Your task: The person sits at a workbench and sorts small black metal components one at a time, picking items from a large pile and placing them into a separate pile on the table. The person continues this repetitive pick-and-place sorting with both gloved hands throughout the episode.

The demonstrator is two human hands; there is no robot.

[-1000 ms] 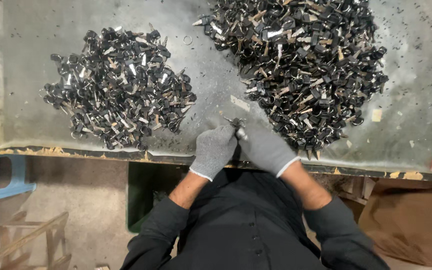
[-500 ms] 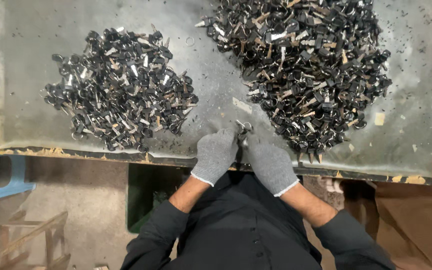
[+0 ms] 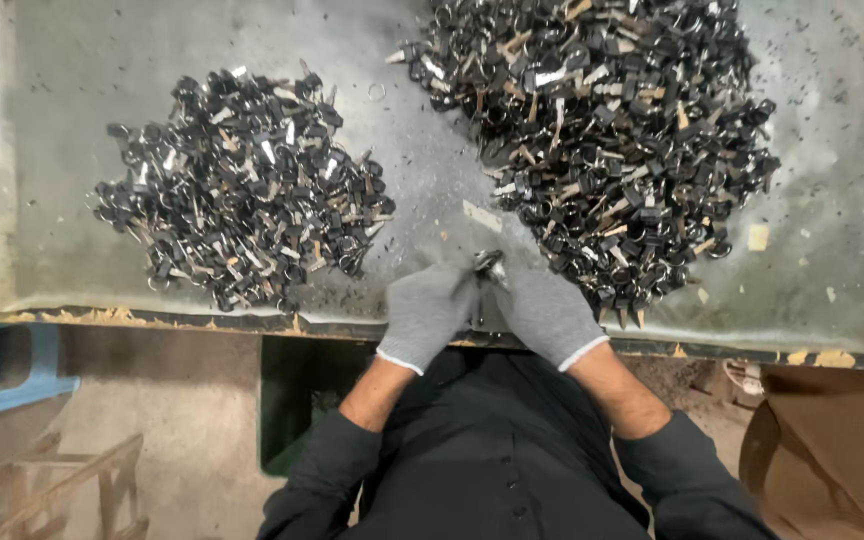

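Both gloved hands meet at the near edge of the grey worktable, midway along it. The left hand and the right hand have their fingers curled in, pinching one small dark metal piece between the fingertips. A smaller heap of black-headed keys lies toward the left edge; a larger heap spreads toward the far right, just beside the right hand.
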